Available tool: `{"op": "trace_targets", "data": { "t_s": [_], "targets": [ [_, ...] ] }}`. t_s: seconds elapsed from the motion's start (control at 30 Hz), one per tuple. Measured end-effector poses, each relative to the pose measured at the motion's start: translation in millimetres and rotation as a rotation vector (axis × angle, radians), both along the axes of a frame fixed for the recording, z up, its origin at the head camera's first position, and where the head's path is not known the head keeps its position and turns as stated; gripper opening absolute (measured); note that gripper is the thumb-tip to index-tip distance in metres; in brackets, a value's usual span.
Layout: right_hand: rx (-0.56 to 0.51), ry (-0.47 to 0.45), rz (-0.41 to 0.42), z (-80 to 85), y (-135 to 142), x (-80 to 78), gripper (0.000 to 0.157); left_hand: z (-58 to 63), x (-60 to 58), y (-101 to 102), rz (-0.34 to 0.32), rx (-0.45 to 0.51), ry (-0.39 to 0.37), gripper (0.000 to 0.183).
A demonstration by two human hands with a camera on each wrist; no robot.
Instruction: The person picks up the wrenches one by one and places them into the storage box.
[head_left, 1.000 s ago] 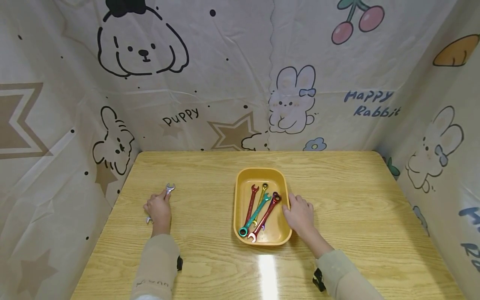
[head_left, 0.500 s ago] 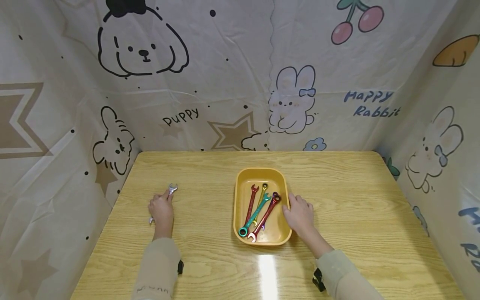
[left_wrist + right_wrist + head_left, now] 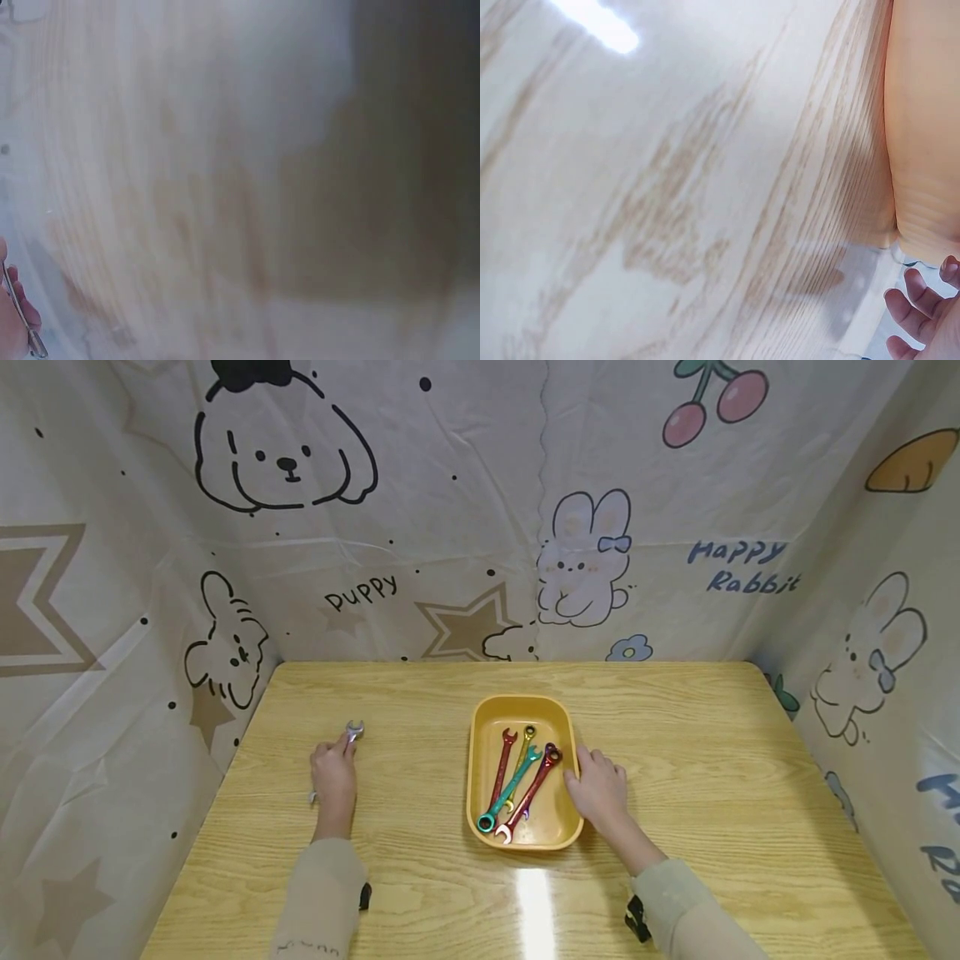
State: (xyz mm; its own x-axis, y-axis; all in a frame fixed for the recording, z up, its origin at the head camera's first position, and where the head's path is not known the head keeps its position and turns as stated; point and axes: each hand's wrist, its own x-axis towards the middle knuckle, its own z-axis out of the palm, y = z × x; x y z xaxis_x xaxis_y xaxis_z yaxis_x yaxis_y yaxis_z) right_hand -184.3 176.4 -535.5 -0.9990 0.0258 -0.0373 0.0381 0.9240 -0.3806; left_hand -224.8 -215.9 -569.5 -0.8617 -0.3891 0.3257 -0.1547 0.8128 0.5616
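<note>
My left hand (image 3: 333,774) grips a silver combination wrench (image 3: 352,732) over the left part of the table. The wrench's open-end jaw sticks out past the fingertips, and its other end shows below the hand. In the left wrist view a strip of the wrench (image 3: 35,341) lies across the curled fingers. My right hand (image 3: 600,789) holds the right side of a yellow plastic tray (image 3: 470,777), thumb over the rim and fingers outside the wall. The right wrist view shows those fingers (image 3: 909,311) bent beside the tray's wall (image 3: 930,120).
Inside the tray lie two red wrenches, a teal wrench (image 3: 513,787) and a yellow wrench (image 3: 528,735); a small purple end shows under them. The wooden table (image 3: 412,777) is bounded at the back and sides by printed cloth (image 3: 450,527).
My left hand has shifted a little to the right and away from me with the silver wrench. The right hand and the tray have stayed in place.
</note>
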Motion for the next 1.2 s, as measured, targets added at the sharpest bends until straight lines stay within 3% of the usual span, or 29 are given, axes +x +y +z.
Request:
{"op": "trace_targets", "data": {
  "t_s": [0.23, 0.4, 0.7, 0.93, 1.2],
  "targets": [
    [0.012, 0.015, 0.002, 0.6, 0, -0.6, 0.036, 6.9, -2.9, 11, -0.029, 0.004, -0.038, 0.027],
    [0.029, 0.026, 0.003, -0.1, 0, -1.3, 0.035, 12.5, -4.1, 20, -0.067, -0.003, -0.024, 0.027],
    [0.042, 0.032, 0.006, 1.5, 0, -0.8, 0.034, 30.8, -6.9, 39, -0.132, 0.014, -0.066, 0.030],
    [0.043, 0.023, 0.002, -0.1, 0, -0.9, 0.036, 40.9, -8.2, 53, -0.193, 0.014, -0.009, 0.031],
    [0.037, 0.019, 0.000, -1.5, 1, -1.5, 0.036, 49.0, -10.2, 71, -0.214, -0.002, 0.018, 0.028]
  ]
}}
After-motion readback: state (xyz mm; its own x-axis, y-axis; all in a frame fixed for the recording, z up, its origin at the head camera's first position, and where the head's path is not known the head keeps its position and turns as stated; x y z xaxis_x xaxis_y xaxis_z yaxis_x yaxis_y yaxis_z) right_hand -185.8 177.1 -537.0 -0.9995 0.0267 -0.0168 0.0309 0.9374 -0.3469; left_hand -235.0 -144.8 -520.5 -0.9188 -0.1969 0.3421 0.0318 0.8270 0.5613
